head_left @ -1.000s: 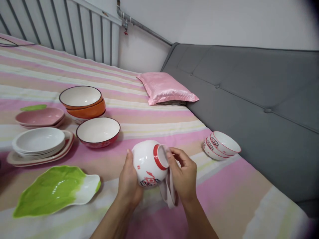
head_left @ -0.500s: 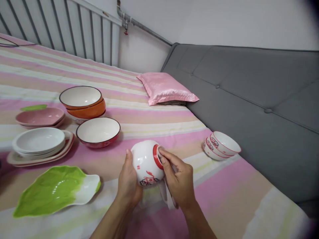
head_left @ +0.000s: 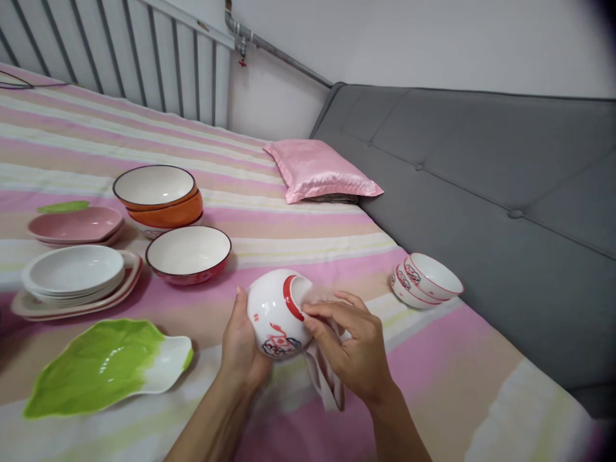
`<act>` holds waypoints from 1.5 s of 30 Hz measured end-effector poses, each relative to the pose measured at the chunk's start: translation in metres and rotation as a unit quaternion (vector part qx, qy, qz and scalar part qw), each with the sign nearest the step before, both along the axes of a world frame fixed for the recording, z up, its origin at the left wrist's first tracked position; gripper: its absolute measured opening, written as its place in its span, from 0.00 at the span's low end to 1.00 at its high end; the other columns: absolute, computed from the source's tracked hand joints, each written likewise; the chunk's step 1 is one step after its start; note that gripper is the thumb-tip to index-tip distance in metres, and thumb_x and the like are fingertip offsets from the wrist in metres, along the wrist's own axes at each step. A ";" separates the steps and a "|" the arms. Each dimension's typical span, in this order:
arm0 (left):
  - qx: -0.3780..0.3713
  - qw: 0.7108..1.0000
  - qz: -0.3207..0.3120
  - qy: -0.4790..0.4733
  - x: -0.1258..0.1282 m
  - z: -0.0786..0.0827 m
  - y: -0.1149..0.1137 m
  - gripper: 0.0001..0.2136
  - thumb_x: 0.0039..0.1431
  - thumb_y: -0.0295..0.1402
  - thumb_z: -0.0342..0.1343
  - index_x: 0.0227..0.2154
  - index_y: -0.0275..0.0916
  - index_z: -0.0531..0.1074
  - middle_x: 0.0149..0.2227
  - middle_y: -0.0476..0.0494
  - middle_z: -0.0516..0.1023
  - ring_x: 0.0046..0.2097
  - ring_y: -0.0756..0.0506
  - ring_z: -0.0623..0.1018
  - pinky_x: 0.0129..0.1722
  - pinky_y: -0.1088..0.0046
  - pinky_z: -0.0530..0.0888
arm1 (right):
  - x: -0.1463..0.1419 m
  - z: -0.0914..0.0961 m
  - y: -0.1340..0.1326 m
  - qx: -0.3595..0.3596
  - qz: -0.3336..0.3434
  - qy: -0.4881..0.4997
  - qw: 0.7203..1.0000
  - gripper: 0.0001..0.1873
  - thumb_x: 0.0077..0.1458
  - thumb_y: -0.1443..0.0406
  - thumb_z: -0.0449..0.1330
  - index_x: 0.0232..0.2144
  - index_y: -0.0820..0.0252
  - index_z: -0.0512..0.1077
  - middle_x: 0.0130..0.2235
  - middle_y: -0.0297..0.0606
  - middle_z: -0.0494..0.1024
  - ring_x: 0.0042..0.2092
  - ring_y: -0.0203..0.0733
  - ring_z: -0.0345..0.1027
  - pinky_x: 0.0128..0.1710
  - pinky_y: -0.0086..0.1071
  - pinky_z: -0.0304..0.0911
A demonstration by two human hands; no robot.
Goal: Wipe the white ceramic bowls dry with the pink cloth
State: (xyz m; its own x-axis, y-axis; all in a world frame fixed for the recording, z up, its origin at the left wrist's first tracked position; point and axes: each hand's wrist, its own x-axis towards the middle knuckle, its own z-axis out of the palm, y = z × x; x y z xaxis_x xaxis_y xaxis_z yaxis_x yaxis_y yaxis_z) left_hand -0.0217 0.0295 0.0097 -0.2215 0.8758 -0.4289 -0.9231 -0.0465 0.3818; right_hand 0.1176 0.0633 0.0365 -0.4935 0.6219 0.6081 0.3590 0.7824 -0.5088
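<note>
My left hand (head_left: 245,346) is wrapped round a white bowl (head_left: 274,314) with a red foot ring and a red and black print. The bowl is held tilted above the bed, its base turned toward the right. In my right hand (head_left: 353,343) is a pale cloth (head_left: 326,378), pinched between the fingers and hanging below them. Those fingertips are at the bowl's foot ring, and the cloth there is blurred by motion. The bowl's inside is hidden from view.
Left on the striped sheet are a green leaf-shaped dish (head_left: 101,369), white plates (head_left: 72,269), pink dishes (head_left: 77,226), a red bowl (head_left: 188,253) and stacked orange bowls (head_left: 166,208). At right, printed bowls (head_left: 428,282) stand by the grey headboard (head_left: 471,167). A pink pillow (head_left: 322,170) lies behind.
The bowl has shifted slightly left with my left hand. My right hand has moved right and down off the middle of the base, its fingers more spread, still with the cloth.
</note>
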 end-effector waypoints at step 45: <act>-0.050 0.993 0.078 0.076 0.001 0.003 0.000 0.23 0.64 0.45 0.42 0.51 0.34 0.71 0.41 0.34 0.81 0.42 0.39 0.81 0.45 0.59 0.76 | -0.003 -0.018 0.009 -0.310 -0.068 0.246 0.916 0.10 0.57 0.60 0.58 0.41 0.57 0.65 0.33 0.36 0.79 0.33 0.39 0.74 0.31 0.28 0.67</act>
